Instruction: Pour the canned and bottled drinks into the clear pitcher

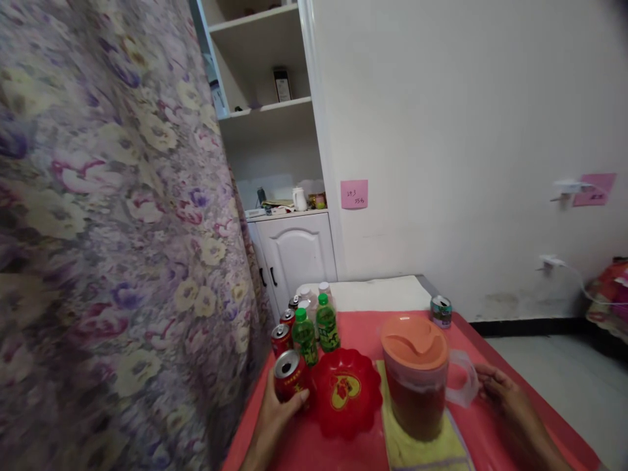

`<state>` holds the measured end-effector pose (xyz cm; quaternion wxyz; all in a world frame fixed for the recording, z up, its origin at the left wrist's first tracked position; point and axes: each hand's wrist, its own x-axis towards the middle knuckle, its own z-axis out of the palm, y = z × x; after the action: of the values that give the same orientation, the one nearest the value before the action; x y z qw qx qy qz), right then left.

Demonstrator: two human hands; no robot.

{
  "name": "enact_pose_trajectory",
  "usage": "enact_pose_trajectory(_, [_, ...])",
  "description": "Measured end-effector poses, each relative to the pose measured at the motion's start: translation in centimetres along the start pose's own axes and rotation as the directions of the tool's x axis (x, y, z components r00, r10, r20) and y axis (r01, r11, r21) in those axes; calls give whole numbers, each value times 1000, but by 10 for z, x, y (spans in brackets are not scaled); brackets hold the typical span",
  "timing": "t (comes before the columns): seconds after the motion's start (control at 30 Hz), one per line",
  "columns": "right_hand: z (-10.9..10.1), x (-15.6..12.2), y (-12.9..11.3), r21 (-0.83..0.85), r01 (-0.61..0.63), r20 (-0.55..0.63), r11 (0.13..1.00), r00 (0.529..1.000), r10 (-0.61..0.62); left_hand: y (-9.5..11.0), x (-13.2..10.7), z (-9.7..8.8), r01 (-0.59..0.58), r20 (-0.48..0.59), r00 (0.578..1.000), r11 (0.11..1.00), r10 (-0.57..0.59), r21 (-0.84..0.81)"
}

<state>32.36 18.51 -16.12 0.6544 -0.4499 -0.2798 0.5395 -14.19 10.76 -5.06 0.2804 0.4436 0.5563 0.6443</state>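
Note:
My left hand point(280, 407) is wrapped round a red drink can point(293, 386) at the table's left side, thumb across its front. Just right of the can lies a red scalloped plate point(321, 409) with a yellow design. A clear pitcher point(417, 405) with an orange lid point(415, 342) and dark liquid inside stands on a yellow cloth point(392, 445). My right hand point(503, 389) is beside the pitcher's handle point(465, 379), fingers loosely bent and reaching to its outer edge. Whether they touch it is hard to tell.
Behind the held can stand two green-capped bottles point(327, 327), more red cans point(281, 340) and white-capped bottles point(324, 291). Another can point(441, 311) stands at the table's back right. A flowered curtain point(122, 229) hangs close on the left; a wall is behind the red-covered table point(358, 327).

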Motion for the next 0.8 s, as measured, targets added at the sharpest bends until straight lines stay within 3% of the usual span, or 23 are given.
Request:
enact_pose_trajectory(0.2, [0,-20,3,19,56,-38,998,998,-55,17,-2,52,108,286,956,986,-69,-123])
enact_pose_trajectory(0.43, [-5,-34,6,-80,101,-30,992,994,-104,-10,12,67,179,487,869,974,-89,-142])
enact_pose_trajectory(0.57, [14,-53,-4,-48,136,57,990,989,-133,-23,13,73,221,499,861,956,-99,-192])
enact_pose_trajectory(0.67, [37,-72,-14,63,149,34,987,988,-151,-25,10,78,262,464,872,949,-154,-177])
enact_pose_trajectory(0.8, [69,-91,-29,78,198,17,977,980,-200,-20,2,76,295,483,853,945,-196,-138])
